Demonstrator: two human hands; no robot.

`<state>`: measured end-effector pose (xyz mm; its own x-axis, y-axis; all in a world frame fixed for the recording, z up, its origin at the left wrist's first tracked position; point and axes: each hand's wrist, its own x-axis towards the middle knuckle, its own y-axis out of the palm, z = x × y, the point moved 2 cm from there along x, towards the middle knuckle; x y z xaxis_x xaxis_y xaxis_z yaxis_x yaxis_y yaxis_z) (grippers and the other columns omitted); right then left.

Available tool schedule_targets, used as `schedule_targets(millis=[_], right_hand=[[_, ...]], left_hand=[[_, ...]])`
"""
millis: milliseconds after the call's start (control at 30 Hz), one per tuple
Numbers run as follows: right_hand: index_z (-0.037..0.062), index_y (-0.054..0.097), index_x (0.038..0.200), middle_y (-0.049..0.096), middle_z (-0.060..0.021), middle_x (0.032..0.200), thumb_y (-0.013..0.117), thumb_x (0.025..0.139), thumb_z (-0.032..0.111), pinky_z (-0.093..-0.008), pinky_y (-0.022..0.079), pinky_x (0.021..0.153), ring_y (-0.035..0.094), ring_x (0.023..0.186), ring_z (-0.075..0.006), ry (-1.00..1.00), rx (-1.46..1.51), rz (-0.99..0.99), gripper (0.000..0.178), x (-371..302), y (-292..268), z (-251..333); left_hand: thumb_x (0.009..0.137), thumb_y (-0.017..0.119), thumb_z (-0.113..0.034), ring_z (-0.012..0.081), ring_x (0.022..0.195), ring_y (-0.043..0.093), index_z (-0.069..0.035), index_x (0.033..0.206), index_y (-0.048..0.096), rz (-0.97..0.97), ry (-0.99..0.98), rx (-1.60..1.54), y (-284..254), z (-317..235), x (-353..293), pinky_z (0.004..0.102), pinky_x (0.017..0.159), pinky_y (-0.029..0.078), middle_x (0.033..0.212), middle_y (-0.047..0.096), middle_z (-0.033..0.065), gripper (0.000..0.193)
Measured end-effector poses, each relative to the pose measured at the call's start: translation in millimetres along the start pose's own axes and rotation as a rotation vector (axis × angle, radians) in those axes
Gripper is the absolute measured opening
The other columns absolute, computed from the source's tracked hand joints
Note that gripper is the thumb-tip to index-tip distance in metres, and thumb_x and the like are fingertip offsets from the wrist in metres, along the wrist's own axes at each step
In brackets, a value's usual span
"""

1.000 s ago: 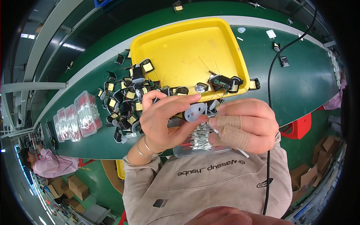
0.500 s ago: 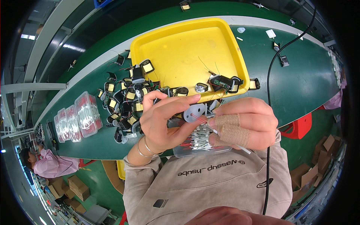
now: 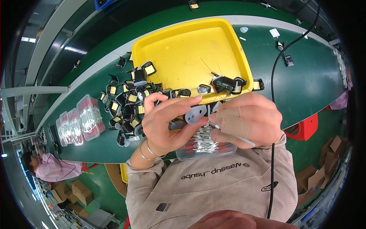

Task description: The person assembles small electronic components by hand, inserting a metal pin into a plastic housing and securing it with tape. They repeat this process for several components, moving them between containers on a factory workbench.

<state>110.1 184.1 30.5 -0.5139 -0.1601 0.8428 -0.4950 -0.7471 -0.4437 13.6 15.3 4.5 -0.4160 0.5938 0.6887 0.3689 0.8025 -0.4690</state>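
Observation:
My left hand (image 3: pixel 162 124), with bracelets at its wrist, pinches a pale grey plastic piece (image 3: pixel 189 116) with round holes between thumb and fingers. Pinkish-red wire leads run from this piece toward my right hand (image 3: pixel 257 120). Two of that hand's fingers are wrapped in tan tape. Its fingers are closed around a thin white tube (image 3: pixel 244 141), whose end sticks out below them; the fingers cover most of it. Beneath both hands stands a clear plastic box (image 3: pixel 187 154) full of white-and-red wired pieces (image 3: pixel 205 140).
A yellow tray (image 3: pixel 241 49) lies beyond my hands, with black assemblies (image 3: pixel 225 83) at its near edge. More black parts (image 3: pixel 129 110) are heaped left of it. Several filled clear boxes (image 3: pixel 90 116) stand farther left. A black cable (image 3: pixel 273 87) hangs down the right side.
My right hand has shifted slightly left, closer to the grey piece, and its fingers have turned a little. The left hand has barely moved and keeps its pinch.

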Motion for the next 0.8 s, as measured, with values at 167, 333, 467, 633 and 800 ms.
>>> schedule_targets(millis=[167,333,467,633,800], right_hand=[[0.0012,0.069,0.086,0.062,-0.0091,0.082,0.067,0.059,0.004,-0.0286,0.051,0.056,0.060,0.068,-0.0223,0.106,0.048,-0.006,0.027,2,7,0],[0.0022,0.069,0.085,0.063,-0.0070,0.081,0.071,0.061,0.007,-0.0280,0.050,0.055,0.059,0.065,-0.0211,0.092,0.080,-0.045,0.025,-2,16,-4],[0.0020,0.068,0.092,0.066,-0.0076,0.086,0.077,0.060,0.014,-0.0294,0.049,0.060,0.059,0.068,-0.0218,0.240,0.216,-0.022,0.035,15,3,-16],[0.0024,0.066,0.094,0.067,-0.0062,0.084,0.078,0.061,0.017,-0.0298,0.047,0.062,0.059,0.068,-0.0204,0.385,0.169,0.153,0.039,19,-5,-19],[0.0038,0.067,0.089,0.061,-0.0037,0.071,0.073,0.067,0.010,-0.0300,0.046,0.058,0.056,0.062,-0.0195,0.380,0.107,0.223,0.023,12,1,-12]], left_hand=[[0.063,0.083,-0.014,0.0162,0.083,0.066,-0.008,0.091,0.059,0.019,-0.002,0.024,1,-1,1,0.0319,0.074,0.036,0.096,0.070,0.0055,0.037],[0.062,0.083,-0.019,0.0157,0.075,0.065,-0.007,0.090,0.061,0.075,0.001,0.032,0,-3,1,0.0309,0.072,0.035,0.093,0.071,0.0053,0.038],[0.060,0.085,-0.022,0.0151,0.070,0.062,-0.007,0.086,0.060,0.068,-0.058,0.056,-4,-7,4,0.0299,0.070,0.034,0.091,0.071,0.0051,0.039],[0.059,0.085,-0.022,0.0154,0.069,0.061,-0.008,0.079,0.055,0.062,-0.120,-0.035,-12,-3,9,0.0273,0.067,0.035,0.088,0.071,0.0057,0.039],[0.062,0.083,-0.019,0.0188,0.076,0.065,-0.005,0.083,0.056,0.081,-0.066,-0.023,-7,-7,11,0.0284,0.068,0.044,0.090,0.070,0.0096,0.038]])
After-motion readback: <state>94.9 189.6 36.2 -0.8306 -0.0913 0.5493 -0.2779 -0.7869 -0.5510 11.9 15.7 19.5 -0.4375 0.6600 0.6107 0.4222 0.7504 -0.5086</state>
